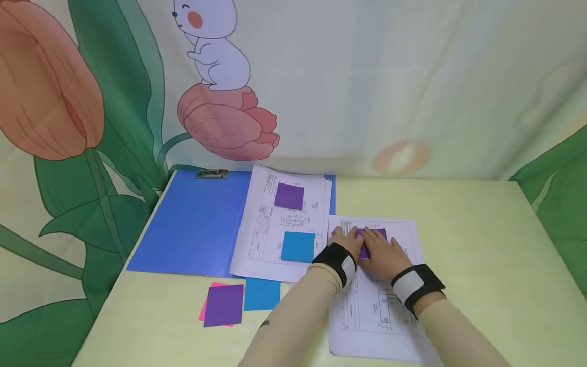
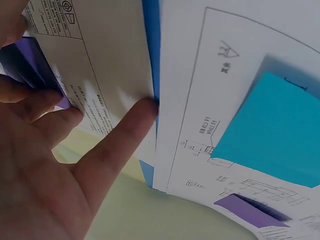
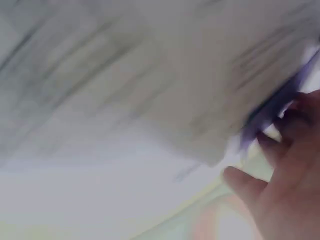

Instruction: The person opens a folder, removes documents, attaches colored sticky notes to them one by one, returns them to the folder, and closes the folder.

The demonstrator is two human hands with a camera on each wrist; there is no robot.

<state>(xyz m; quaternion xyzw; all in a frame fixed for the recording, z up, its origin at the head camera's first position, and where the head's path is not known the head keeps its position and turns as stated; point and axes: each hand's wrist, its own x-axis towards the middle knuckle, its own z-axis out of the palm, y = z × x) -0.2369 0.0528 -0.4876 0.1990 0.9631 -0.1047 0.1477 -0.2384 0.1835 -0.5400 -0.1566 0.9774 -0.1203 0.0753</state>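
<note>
Head view: left hand [image 1: 347,241] and right hand [image 1: 386,256], seemingly straight-fingered, touch a purple square [image 1: 365,252].

The folder [image 1: 192,224] lies on the bench [image 1: 481,285], left of the sheet [image 1: 367,345]. One note [image 1: 365,251] rests on the sheet, two on the folder's papers [image 1: 259,244].

Head camera looks forward-down; wrist views, closer, share one purple square [image 1: 381,233].
</note>
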